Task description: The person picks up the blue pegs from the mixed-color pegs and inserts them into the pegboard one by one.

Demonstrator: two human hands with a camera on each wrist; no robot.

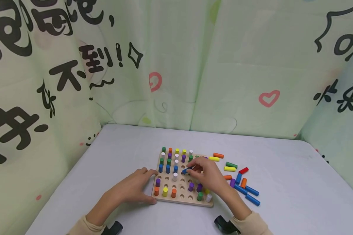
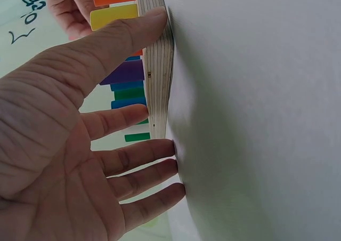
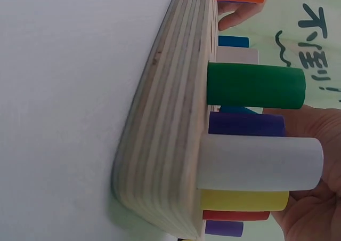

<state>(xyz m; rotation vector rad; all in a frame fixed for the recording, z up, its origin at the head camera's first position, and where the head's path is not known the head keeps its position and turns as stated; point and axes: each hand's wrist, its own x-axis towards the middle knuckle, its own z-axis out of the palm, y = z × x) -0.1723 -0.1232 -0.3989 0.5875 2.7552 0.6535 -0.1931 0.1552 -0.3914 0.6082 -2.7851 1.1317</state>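
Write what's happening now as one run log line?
left hand: touches board | right hand: holds blue peg | loose pegs: beside board

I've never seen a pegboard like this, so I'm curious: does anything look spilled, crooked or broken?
Only the loose pegs stand out: they lie scattered at odd angles on the table, right of the board, while the inserted pegs stand upright. One blue peg slants, but the right hand pinches it. I see no damage.

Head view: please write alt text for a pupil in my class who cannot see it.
A person's right grip holds a blue peg at a wooden pegboard partly filled with colored pegs, while the left grip rests at its left edge. Loose pegs lie to the right on a white table.
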